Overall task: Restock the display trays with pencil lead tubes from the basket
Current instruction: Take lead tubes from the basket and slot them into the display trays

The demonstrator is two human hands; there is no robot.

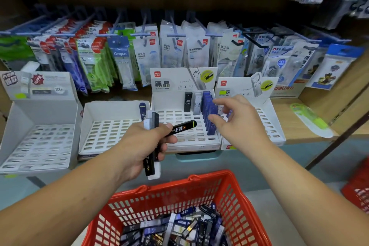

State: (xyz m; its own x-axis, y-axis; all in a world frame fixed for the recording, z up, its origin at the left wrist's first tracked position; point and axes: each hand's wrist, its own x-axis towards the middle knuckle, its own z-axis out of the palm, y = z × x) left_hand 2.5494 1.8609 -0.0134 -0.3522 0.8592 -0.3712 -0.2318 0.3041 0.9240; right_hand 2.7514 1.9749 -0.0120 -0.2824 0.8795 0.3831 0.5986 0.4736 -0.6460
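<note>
The left hand (143,146) is up over the shelf, fingers clamped round a bundle of pencil lead tubes (152,126), with one black tube marked "E'D" (182,127) jutting out to the right. The right hand (242,124) hovers at the centre display tray (179,140), fingers (219,103) apart and blurred at the tips, right by a row of blue tubes (208,110) standing in the slots. A black tube (187,102) and a pale tube (197,105) stand at the tray's back. Down below, the red basket (207,178) holds a heap of loose tubes (179,227). To the left, a white slotted tray (107,134) shows a single tube (142,109) at its back corner. Hanging packets (175,48) line the wall behind.
</note>
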